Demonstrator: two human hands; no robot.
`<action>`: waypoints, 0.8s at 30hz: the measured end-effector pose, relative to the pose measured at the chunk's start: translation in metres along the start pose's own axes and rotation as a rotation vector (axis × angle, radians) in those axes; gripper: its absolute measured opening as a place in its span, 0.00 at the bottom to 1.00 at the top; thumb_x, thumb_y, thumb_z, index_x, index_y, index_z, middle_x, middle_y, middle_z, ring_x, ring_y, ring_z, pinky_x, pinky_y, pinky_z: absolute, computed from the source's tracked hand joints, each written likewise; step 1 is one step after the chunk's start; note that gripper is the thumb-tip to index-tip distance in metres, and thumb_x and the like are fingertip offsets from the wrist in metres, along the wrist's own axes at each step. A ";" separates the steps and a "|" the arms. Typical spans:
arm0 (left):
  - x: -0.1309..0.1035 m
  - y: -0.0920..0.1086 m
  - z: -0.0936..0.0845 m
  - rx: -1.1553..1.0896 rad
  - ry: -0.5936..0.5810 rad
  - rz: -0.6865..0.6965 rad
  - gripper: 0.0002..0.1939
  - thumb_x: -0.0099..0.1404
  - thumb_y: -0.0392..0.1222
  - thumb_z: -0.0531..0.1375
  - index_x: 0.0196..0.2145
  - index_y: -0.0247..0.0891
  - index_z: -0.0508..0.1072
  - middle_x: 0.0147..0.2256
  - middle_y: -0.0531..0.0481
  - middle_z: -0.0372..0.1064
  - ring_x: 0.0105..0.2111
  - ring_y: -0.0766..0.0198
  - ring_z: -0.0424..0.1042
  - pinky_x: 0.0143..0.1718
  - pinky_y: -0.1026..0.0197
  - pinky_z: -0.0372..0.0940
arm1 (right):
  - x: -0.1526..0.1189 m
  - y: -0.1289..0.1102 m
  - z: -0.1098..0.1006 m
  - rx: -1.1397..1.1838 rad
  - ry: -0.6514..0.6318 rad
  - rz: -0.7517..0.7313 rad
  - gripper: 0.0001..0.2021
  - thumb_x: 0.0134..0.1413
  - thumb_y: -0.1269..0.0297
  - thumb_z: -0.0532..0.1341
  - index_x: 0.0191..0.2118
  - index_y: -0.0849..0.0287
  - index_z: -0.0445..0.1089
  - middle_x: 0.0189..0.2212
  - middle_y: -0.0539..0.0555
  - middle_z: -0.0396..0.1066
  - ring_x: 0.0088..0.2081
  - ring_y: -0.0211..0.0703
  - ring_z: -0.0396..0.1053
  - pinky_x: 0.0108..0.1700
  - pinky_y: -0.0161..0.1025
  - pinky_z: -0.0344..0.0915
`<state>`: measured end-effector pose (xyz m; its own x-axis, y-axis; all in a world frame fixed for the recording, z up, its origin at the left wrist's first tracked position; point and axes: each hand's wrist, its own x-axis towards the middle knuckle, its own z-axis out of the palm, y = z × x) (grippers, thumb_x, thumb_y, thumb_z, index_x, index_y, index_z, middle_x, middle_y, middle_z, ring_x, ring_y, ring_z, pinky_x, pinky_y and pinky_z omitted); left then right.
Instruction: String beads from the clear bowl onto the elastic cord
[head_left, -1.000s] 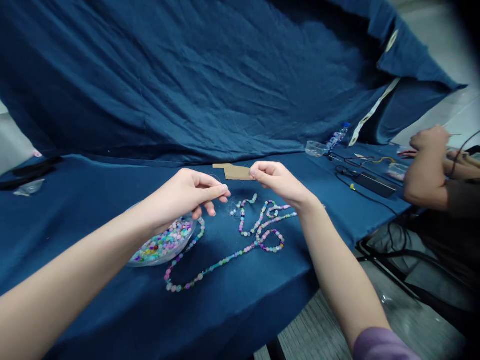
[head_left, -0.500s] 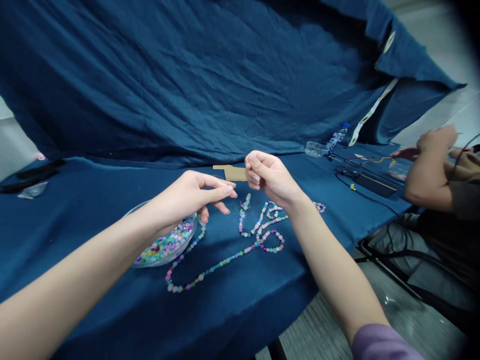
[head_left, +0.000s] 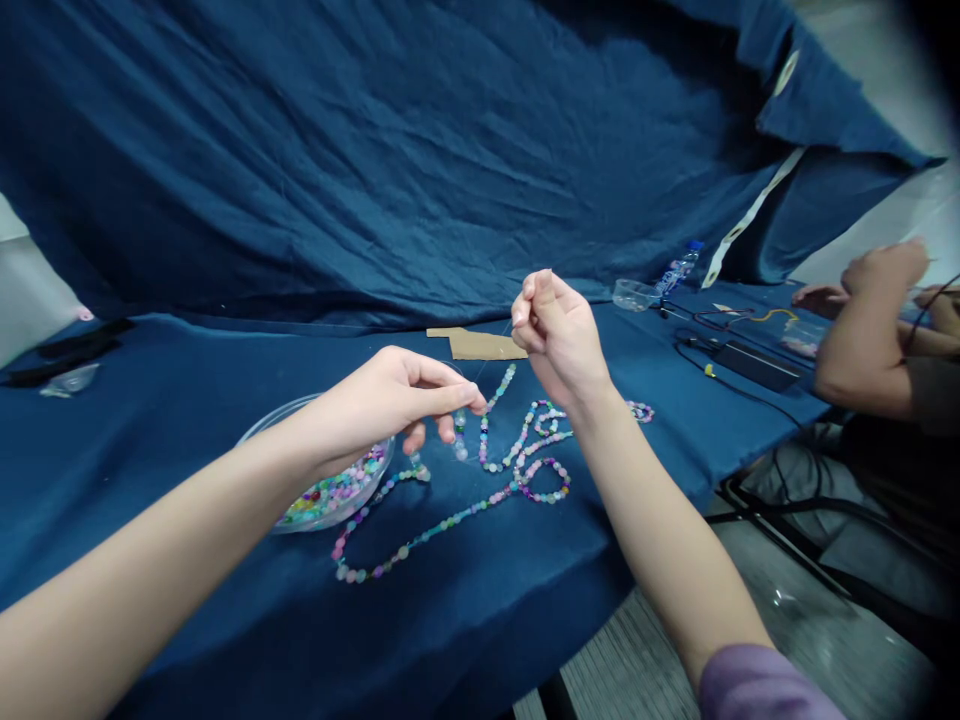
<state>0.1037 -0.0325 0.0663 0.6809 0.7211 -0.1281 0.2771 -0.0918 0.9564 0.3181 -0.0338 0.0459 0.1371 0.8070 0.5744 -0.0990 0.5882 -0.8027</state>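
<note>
A thin clear thread [head_left: 495,350] runs between my hands. My left hand [head_left: 420,398] pinches it, with a few beads hanging just below the fingertips. Higher and to the right, my right hand [head_left: 556,330] is closed in a pinch on the thread's upper part. A long string of coloured beads [head_left: 465,515] lies in loops on the blue cloth, below and between the hands. Partly behind my left wrist stands a clear bowl [head_left: 386,470] of loose beads [head_left: 334,498].
Brown cardboard [head_left: 486,346] lies beyond my hands. Further right are a clear container [head_left: 634,295], a bottle [head_left: 679,268], cables and a black flat box [head_left: 757,365]. Another person's arm [head_left: 862,335] is at the right edge. Black items [head_left: 79,345] lie far left.
My right hand has moved up and right, away from my left hand. My left hand has shifted slightly right. Beads now hang below it, and the near strand end is lifted differently.
</note>
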 end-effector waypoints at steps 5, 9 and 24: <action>-0.002 -0.003 0.001 -0.032 -0.011 -0.004 0.11 0.67 0.47 0.69 0.35 0.36 0.86 0.24 0.48 0.73 0.17 0.75 0.60 0.17 0.72 0.54 | -0.002 0.005 -0.003 -0.041 -0.051 0.007 0.23 0.61 0.39 0.65 0.35 0.56 0.66 0.27 0.47 0.69 0.20 0.30 0.48 0.23 0.35 0.47; -0.003 -0.003 0.001 -0.094 -0.021 0.017 0.11 0.67 0.48 0.69 0.36 0.38 0.86 0.26 0.49 0.71 0.18 0.78 0.55 0.16 0.73 0.48 | -0.004 0.017 -0.006 -0.278 -0.134 0.100 0.19 0.66 0.45 0.63 0.36 0.58 0.70 0.30 0.51 0.74 0.24 0.34 0.60 0.28 0.35 0.57; -0.005 -0.001 -0.002 -0.325 0.065 -0.035 0.08 0.66 0.42 0.70 0.37 0.34 0.86 0.23 0.51 0.65 0.19 0.78 0.53 0.15 0.76 0.47 | -0.115 0.002 0.018 -0.711 -0.116 -0.279 0.05 0.64 0.67 0.69 0.43 0.50 0.76 0.40 0.52 0.73 0.41 0.43 0.72 0.45 0.44 0.70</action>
<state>0.0993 -0.0347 0.0666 0.6270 0.7633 -0.1554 0.0618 0.1500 0.9867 0.2843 -0.1246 -0.0191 -0.0439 0.6571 0.7525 0.5860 0.6270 -0.5133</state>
